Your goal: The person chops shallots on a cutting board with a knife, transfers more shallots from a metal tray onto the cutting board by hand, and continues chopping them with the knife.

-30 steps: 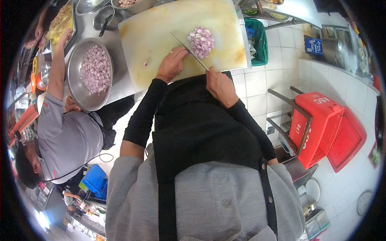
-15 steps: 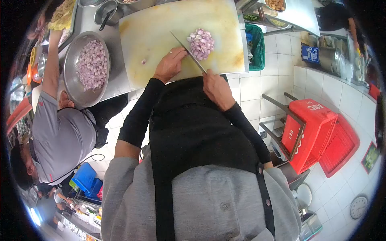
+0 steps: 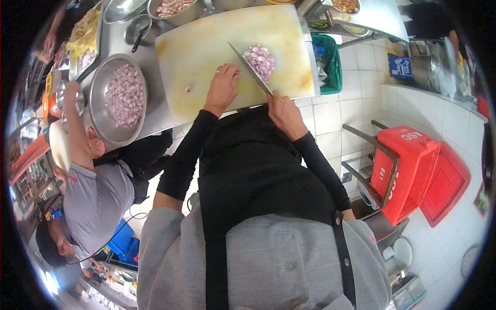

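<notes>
My right hand (image 3: 285, 114) is closed round the handle of a knife (image 3: 248, 66), its blade slanting up and left over the cutting board (image 3: 206, 51). Along the blade's right side lies a heap of peeled shallots (image 3: 260, 62). My left hand (image 3: 222, 89) rests at the board, left of the blade and apart from it. Its fingers are bent and pressed together; anything between them is hidden. One small shallot piece (image 3: 188, 89) lies alone on the board's left part.
A steel bowl (image 3: 94, 98) of shallots stands left of the board. Beyond it, a co-worker (image 3: 101, 194) reaches across the counter. Pots (image 3: 194, 13) line the board's far edge. A green-lined bin (image 3: 333, 67) and a red crate (image 3: 408, 170) are to the right.
My left hand has come away from the knife blade, toward the left. The knife has shifted slightly right, against the heap. The co-worker's arm has drawn back from the yellow-lined tray.
</notes>
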Action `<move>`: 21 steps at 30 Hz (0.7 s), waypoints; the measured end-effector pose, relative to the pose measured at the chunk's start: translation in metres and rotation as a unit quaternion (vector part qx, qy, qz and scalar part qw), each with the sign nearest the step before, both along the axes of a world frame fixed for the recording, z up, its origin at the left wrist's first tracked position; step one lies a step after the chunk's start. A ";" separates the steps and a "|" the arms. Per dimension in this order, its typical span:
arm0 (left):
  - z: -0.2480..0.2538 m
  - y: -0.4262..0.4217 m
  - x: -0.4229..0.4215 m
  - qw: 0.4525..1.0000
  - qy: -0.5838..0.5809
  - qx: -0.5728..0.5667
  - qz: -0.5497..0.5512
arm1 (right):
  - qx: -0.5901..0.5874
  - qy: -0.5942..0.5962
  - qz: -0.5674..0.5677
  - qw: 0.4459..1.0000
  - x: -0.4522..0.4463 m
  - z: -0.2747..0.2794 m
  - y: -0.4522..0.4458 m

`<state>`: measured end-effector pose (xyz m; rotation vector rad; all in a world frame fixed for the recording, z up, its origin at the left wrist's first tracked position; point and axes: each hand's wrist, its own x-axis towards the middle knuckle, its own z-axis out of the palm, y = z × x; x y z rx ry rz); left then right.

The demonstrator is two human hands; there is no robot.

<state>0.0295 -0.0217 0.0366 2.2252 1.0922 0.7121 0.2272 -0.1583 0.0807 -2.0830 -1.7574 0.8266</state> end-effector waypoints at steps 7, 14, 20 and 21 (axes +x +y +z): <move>0.002 -0.010 0.013 0.972 -0.149 -0.165 0.073 | -0.003 -0.016 -0.002 1.000 -0.010 -0.014 -0.007; -0.014 0.013 -0.017 0.990 -0.033 0.045 -0.133 | 0.007 -0.039 0.008 0.999 -0.012 -0.014 -0.008; -0.054 0.023 -0.032 0.976 0.050 0.094 -0.188 | 0.097 -0.059 0.111 0.987 0.005 -0.038 -0.019; -0.056 0.018 -0.032 0.980 0.048 0.069 -0.179 | 0.079 -0.087 0.119 0.986 0.003 -0.037 -0.016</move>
